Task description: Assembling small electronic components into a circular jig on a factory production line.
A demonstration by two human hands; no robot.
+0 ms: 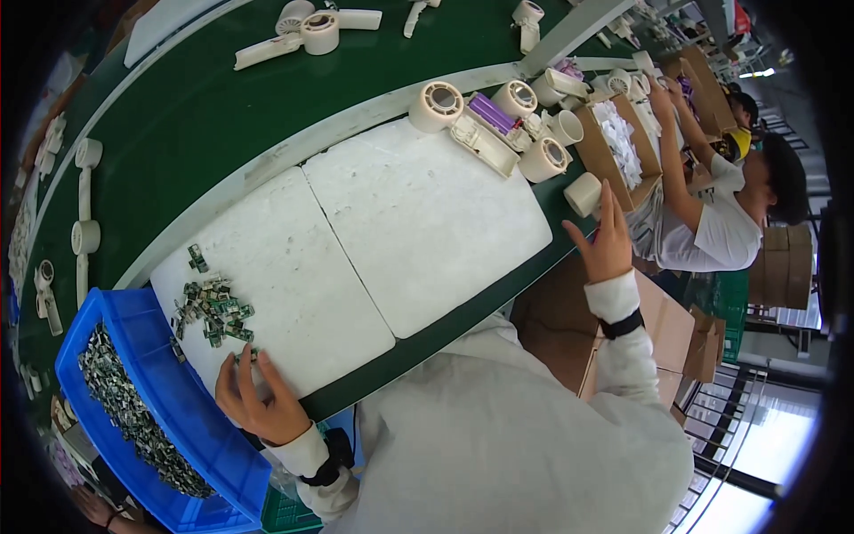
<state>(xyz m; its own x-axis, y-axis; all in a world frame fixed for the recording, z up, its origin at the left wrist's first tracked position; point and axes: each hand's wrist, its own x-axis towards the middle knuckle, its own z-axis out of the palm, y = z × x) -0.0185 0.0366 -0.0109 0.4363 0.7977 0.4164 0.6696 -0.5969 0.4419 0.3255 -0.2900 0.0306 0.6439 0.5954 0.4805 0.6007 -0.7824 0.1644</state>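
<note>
Circuit boards (216, 307) heaped just beyond left hand (253, 400), nearer one; grip half-curled, hold unclear. Right hand (608, 238) spread wide, seemingly empty.

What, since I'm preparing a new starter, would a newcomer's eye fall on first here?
Probably the bright blue bin at the lower left, filled with small parts. Next, the two white foam sheets in the middle, with a pile of green circuit boards by the left hand. At the sheets' upper right, a purple part stands out among cream pieces.
</note>
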